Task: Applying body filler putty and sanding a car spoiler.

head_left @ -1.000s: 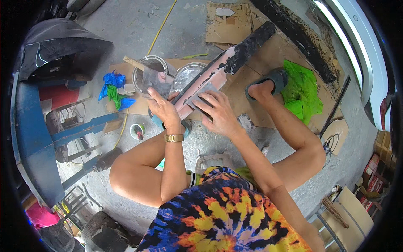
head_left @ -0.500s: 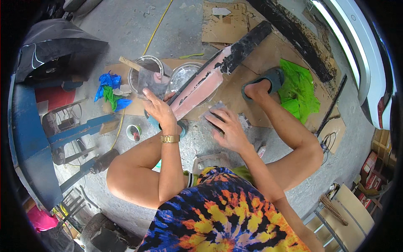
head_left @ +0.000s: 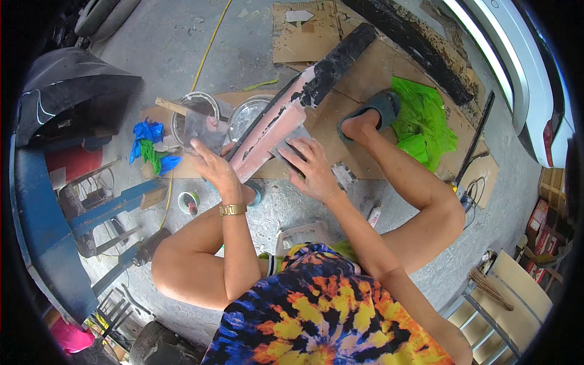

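A long black panel [head_left: 266,132] slants from my hands up to the far right, with pink filler smeared over its near half. My left hand [head_left: 216,172] is closed around the panel's near left end, its fingers partly hidden behind it. My right hand [head_left: 315,171] grips a dark sanding block [head_left: 291,156] with a grey sheet on it. That sheet touches the right edge of the pink area. Just beyond my left hand, a grey plate [head_left: 202,129] bearing a dab of pink putty rests over a round can [head_left: 199,99].
A shiny round tin [head_left: 248,114] stands behind the panel on cardboard [head_left: 351,155]. Green plastic sheeting [head_left: 424,125] lies right of my foot. A small cup [head_left: 188,202] is near my left knee. A blue metal frame [head_left: 52,228] and a white car body part [head_left: 526,91] flank the area.
My right hand has brought the sanding block up and left, from apart to against the pink filler. My left hand keeps its hold on the panel. The whole view has shifted slightly.
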`<state>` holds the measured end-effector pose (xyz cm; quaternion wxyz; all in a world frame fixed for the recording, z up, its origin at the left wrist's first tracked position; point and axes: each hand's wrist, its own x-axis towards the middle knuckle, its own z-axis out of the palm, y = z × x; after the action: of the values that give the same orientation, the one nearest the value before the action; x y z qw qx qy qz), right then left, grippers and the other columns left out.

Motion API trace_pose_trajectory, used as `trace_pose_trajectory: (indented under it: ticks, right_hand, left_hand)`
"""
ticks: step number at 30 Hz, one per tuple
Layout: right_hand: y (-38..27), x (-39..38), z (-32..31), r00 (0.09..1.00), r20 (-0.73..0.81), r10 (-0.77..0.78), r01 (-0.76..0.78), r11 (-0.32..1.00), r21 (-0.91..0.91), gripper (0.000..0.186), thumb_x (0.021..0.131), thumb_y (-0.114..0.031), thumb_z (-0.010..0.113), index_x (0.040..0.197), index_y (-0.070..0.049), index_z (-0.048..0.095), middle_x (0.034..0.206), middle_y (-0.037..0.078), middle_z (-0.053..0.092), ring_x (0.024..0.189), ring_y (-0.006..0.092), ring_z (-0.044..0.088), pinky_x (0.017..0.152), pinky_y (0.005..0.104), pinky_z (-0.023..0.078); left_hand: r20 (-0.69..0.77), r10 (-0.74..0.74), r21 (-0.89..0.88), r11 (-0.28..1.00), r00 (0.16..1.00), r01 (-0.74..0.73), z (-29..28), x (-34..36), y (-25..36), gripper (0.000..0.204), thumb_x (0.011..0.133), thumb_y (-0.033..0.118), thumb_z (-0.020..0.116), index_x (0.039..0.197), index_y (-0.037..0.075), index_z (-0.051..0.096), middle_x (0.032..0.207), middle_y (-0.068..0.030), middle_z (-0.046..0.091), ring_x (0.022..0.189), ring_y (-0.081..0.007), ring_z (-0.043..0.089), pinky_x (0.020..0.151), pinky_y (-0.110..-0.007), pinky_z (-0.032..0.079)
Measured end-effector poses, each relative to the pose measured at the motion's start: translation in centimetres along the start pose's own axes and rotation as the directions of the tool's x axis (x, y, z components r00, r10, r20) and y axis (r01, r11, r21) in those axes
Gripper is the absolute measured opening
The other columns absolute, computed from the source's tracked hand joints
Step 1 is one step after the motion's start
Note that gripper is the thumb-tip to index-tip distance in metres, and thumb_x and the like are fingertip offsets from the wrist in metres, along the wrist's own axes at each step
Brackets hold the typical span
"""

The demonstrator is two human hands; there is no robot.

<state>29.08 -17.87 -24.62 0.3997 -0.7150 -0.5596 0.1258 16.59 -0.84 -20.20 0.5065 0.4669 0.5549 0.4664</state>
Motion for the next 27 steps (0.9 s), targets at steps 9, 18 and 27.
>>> trace_pose_trajectory:
  ticks: [9,18,27]
  right_hand:
    - [0.2,-1.3,0.6,1.000,0.019,-0.007,0.007,1.000,-0.021,0.055,0.072,-0.008,0.067,0.126,-0.015,0.060,0.133,0.010,0.051,0.122,0.0337,0.046,0.106,0.0543,0.032]
    - [-0.7,1.0,-0.5,1.000,-0.016,-0.022,0.022,0.999,-0.029,0.055,0.071,-0.008,0.067,0.125,-0.014,0.061,0.131,0.010,0.052,0.121,0.0336,0.047,0.104,0.0520,0.034]
    - [-1.2,-2.8,-1.6,0.988,0.142,0.061,-0.070,0.996,0.059,0.052,0.073,-0.008,0.066,0.125,-0.011,0.061,0.130,0.011,0.053,0.122,0.0332,0.047,0.104,0.0473,0.036]
  left_hand:
    - [-0.018,-0.025,0.016,1.000,1.000,0.025,0.0,0.1,0.3,0.068,0.100,0.049,0.045,0.141,-0.003,0.032,0.139,-0.0202,0.041,0.108,-0.0288,0.056,0.066,-0.037,0.061]
    - [0.014,0.000,0.023,1.000,1.000,0.000,-0.1,0.3,-0.1,0.064,0.101,0.048,0.043,0.137,-0.004,0.036,0.135,-0.0205,0.043,0.107,-0.0289,0.055,0.068,-0.038,0.062]
    - [-0.038,-0.001,0.027,1.000,0.999,0.002,0.2,-0.2,0.6,0.064,0.102,0.047,0.042,0.138,-0.005,0.035,0.134,-0.0219,0.044,0.104,-0.0300,0.058,0.068,-0.036,0.061]
